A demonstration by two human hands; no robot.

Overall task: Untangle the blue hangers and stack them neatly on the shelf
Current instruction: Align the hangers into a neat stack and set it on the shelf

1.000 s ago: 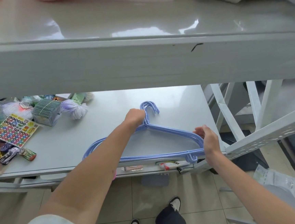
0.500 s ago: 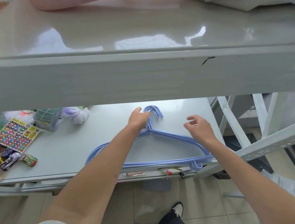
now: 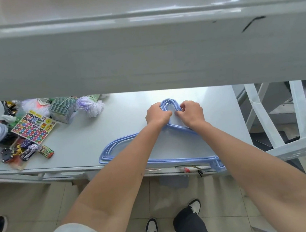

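A broad pale grey upper shelf board point(image 3: 143, 52) fills the top of the view, and beneath it lies the lower pale grey shelf surface point(image 3: 129, 110), which serves as the landmark here. On this surface, towards its front right part, rests the stack of thin light-blue plastic hangers point(image 3: 112, 147). Their long bottom bars run along the shelf's front edge, left to right, and the right corner of the stack juts slightly past that edge. Their hooks point away from the person, towards the back of the shelf.

Both forearms reach over the front edge and meet at the hooks. The left hand point(image 3: 156, 114) grips the left side of the hook bundle with curled fingers; the right hand point(image 3: 191, 113) pinches the right side with its fingers bent. The exact fingertip contact is hidden behind the knuckles. Both hands are equally near; the hangers' bodies lie between the hands and the person.

The shoulders look roughly nested, so the job appears well advanced. The next move likely turns on squaring the hooks and sliding the stack back from the edge.

At the left end of the shelf lie a colourful sticker sheet point(image 3: 33, 128), a purple-and-white pompom point(image 3: 90, 105) and small toy cars point(image 3: 28, 151).
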